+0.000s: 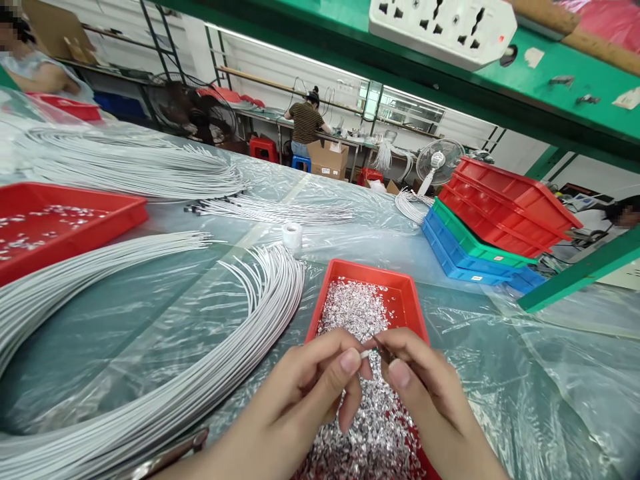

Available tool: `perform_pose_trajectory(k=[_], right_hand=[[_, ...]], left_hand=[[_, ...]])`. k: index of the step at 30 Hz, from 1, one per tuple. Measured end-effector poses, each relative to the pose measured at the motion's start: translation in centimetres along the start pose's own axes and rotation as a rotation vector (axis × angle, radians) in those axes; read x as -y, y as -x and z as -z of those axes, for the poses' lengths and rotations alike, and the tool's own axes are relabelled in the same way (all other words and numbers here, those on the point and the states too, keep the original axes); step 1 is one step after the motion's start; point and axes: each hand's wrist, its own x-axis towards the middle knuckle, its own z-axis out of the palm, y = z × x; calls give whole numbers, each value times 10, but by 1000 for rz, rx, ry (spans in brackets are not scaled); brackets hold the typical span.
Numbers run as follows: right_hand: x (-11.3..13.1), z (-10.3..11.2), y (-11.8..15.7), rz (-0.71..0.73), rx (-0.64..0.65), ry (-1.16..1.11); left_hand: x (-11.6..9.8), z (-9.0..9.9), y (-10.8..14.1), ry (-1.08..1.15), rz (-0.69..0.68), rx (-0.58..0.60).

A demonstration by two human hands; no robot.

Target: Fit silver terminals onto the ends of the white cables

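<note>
Over a red tray (417, 300) of small shiny metal pieces (357, 310), both hands meet at their fingertips. My left hand (320, 377) pinches the end of a white cable (368, 353) between thumb and forefinger; a bit of green shows at its tip. My right hand (420, 380) is closed around something small and dark at that tip, too small to make out. Left of the tray, a large curved bundle of white cables (255, 347) lies on the plastic-covered table (500, 380).
A white tape roll (292, 236) stands behind the bundle. Another red tray (120, 217) sits far left, near more cables (140, 163). Stacked crates (500, 213) stand at right, under a green shelf (320, 40) with a power strip (445, 27). People sit in the background.
</note>
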Motion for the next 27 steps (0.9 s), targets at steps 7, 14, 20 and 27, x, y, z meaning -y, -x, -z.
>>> perform_pose_trajectory(k=[7,14,20,27], right_hand=[[-2,-2,-2,70,53,61],[-1,-1,-3,114,50,61],[-2,9,1,64,25,87],[2,11,2,41,127,50]], left_hand=[[-2,0,1,56,10,29],[-3,1,1,34,13,31],[-3,1,3,-186,-71,5],[4,1,10,-588,-277,-198]])
